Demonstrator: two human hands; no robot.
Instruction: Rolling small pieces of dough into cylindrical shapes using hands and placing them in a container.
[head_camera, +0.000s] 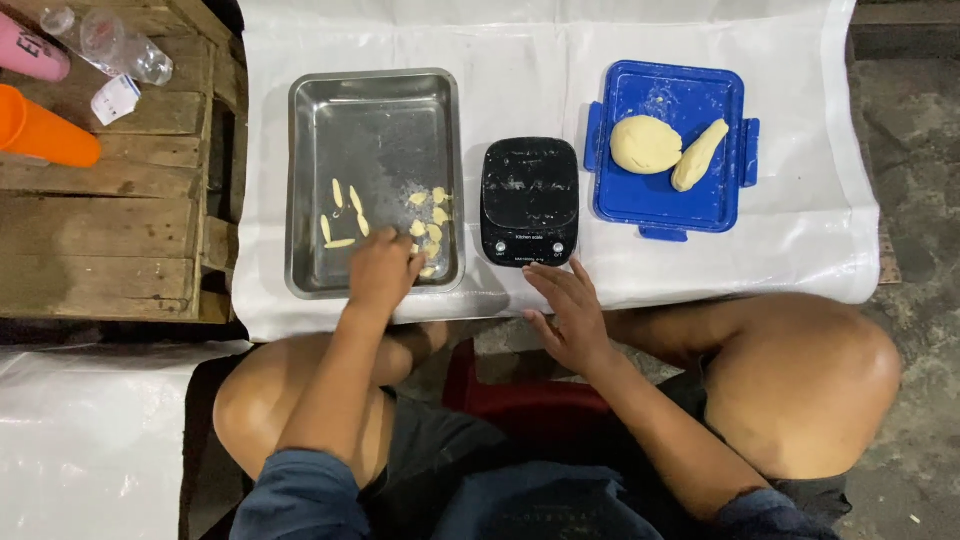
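Left hand (381, 272) has its grip curled down inside the rectangular steel tray (312, 180), fingers on small pale dough pieces (432, 222); closure hidden, cannot tell. Right hand (568, 315) lies released, flat, just below the black digital scale (530, 200), itself right of the tray. Blue plastic lid (620, 190) with two dough lumps (646, 144) sits further right, within reach.

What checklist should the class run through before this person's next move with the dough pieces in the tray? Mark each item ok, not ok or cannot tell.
1. Left hand in the metal tray, at the small dough pieces: ok.
2. Left hand gripping a piece: cannot tell.
3. Right hand empty, fingers spread: ok.
4. Black scale platform free of dough: ok.
5. Dough lumps on the blue lid: ok.
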